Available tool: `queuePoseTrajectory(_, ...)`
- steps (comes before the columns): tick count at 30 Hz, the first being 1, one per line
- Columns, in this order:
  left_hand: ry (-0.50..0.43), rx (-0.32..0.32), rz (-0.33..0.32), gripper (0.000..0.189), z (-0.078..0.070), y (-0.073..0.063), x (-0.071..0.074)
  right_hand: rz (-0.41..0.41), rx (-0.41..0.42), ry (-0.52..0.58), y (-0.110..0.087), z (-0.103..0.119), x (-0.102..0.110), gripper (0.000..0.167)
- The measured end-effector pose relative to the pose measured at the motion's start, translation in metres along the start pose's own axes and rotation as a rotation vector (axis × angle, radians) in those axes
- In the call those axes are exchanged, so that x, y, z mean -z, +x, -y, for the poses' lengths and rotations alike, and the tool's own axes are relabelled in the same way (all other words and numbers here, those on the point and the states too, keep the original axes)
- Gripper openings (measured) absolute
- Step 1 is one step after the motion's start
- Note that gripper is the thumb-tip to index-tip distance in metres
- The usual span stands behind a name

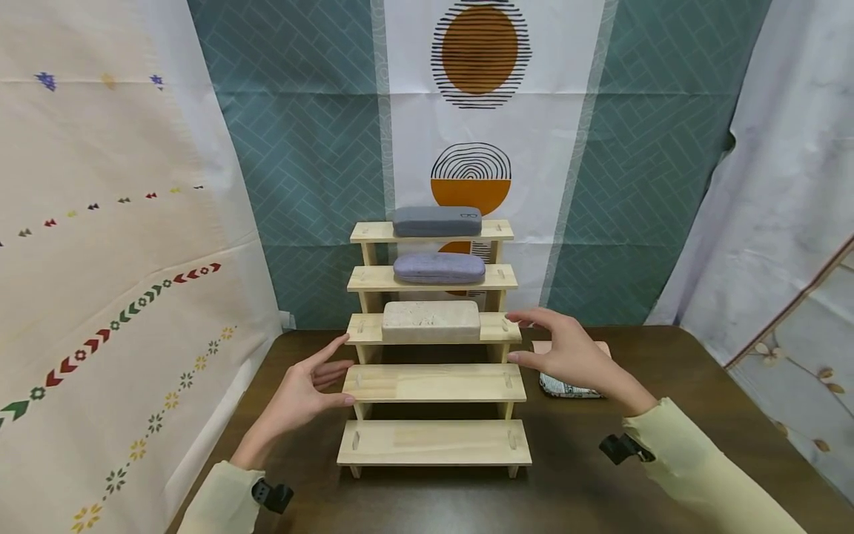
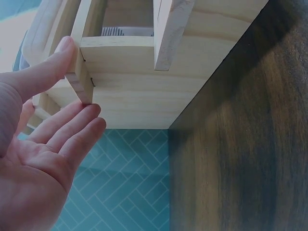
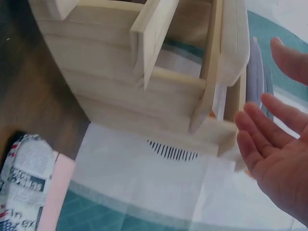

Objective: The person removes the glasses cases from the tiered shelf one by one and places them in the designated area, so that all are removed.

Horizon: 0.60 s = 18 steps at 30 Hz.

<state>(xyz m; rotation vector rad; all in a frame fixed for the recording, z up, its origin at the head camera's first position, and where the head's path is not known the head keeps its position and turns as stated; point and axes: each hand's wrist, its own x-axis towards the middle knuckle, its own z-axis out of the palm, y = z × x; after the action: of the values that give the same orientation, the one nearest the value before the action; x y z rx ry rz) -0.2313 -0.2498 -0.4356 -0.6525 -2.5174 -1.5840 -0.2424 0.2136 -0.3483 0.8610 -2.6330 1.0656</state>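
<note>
A light wooden stepped rack (image 1: 434, 443) with several boards stands on the table. My left hand (image 1: 303, 397) is at its left side, fingers mostly straight; in the left wrist view its thumb and fingertips lie on either side of a board end (image 2: 83, 82), seeming to touch it. My right hand (image 1: 563, 348) hovers by the rack's right side, fingers spread and holding nothing. On the middle board sits a cream case (image 1: 431, 320), nearest to both hands. Above it lies a lavender glasses case (image 1: 439, 268); on the top board, a grey glasses case (image 1: 437, 222).
A newsprint-patterned case (image 3: 31, 178) with a pink side lies on the dark brown table (image 1: 460, 504), right of the rack and partly behind my right hand in the head view. A teal and white patterned cloth (image 1: 307, 148) hangs behind; a cream embroidered cloth (image 1: 120, 245) hangs at left.
</note>
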Motion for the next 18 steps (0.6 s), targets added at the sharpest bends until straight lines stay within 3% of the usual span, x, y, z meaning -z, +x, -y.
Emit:
queuePoseTrajectory(10, 0.003, 0.007, -0.002, 0.105, -0.001, 0.001, 0.0, -0.002, -0.016, -0.041, 0.034, 0.008, -0.015, 0.067)
queuePoseTrajectory(18, 0.001, 0.009, -0.001, 0.104, -0.001, 0.001, 0.0, -0.001, -0.036, 0.008, 0.052, 0.01, -0.026, 0.069)
